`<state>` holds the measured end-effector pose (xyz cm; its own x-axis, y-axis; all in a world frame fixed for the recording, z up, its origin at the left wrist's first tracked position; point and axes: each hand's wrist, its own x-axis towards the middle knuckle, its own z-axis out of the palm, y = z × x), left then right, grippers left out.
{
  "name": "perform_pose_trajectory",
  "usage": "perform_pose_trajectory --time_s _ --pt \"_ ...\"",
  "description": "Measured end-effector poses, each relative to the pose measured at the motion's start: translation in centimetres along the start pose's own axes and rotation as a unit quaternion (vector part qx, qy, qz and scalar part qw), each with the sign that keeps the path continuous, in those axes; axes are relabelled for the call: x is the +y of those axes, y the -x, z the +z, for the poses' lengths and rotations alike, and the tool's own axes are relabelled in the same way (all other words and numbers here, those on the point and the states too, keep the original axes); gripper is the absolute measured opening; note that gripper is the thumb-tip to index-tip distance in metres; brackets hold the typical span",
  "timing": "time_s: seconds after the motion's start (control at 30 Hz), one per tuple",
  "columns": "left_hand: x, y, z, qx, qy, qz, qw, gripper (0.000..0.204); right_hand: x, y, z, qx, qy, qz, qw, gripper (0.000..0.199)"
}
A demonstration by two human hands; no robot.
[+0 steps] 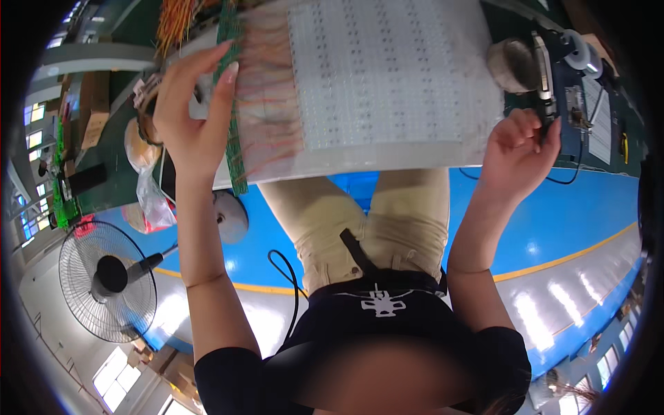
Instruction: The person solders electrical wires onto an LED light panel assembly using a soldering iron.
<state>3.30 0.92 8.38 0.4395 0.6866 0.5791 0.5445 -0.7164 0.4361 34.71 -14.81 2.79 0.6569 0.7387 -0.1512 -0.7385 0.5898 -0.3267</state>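
A large white panel (pixel 387 76) dotted with rows of small parts lies on the bench in front of me. Along its left edge runs a narrow green circuit board (pixel 235 149) with thin orange and red wires (pixel 266 104) fanning across. My left hand (pixel 194 117) rests on that edge with fingers stretched out, thumb on the green board. At the panel's lower right corner, my right hand (pixel 515 155) is closed around the black handle of a slim tool (pixel 544 76) that trails a black cable (pixel 564 178).
A round grey object (pixel 512 63) and a blue device (pixel 575 104) sit right of the panel. Plastic bags (pixel 149 200) and a round stool (pixel 232 216) are at the left. A standing fan (pixel 107 280) is on the blue floor (pixel 553 221) with a yellow line.
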Motion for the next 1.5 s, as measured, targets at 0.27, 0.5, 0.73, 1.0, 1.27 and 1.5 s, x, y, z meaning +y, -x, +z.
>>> perform_pose_trajectory --time_s 0.27,0.5,0.73,1.0,1.27,1.5 --pt "-4.7 -10.4 4.9 0.036 -0.011 0.027 0.999 0.021 5.0 0.2 -2.4 0.004 0.284 -0.058 0.957 0.014" --pt "-13.6 -18.9 9.5 -0.070 -0.067 -0.110 0.989 0.027 5.8 0.0 -3.5 -0.046 0.338 0.000 0.940 0.013" --pt "-7.1 -26.4 19.3 -0.192 -0.209 0.134 0.949 0.036 5.8 -0.4 -3.1 -0.021 0.335 0.018 0.942 0.012" --pt "-8.2 -29.4 25.5 -0.282 -0.260 0.296 0.875 0.031 5.2 -0.1 -3.4 -0.045 0.344 0.043 0.937 0.011" --pt "-8.4 -32.0 20.4 -0.227 -0.186 0.393 0.871 0.007 5.0 -0.1 -3.5 -0.052 0.320 0.040 0.945 0.012" --pt "-8.2 -32.8 11.9 -0.098 -0.200 0.359 0.906 0.005 5.3 -0.3 -3.6 -0.042 0.295 0.028 0.954 0.010"
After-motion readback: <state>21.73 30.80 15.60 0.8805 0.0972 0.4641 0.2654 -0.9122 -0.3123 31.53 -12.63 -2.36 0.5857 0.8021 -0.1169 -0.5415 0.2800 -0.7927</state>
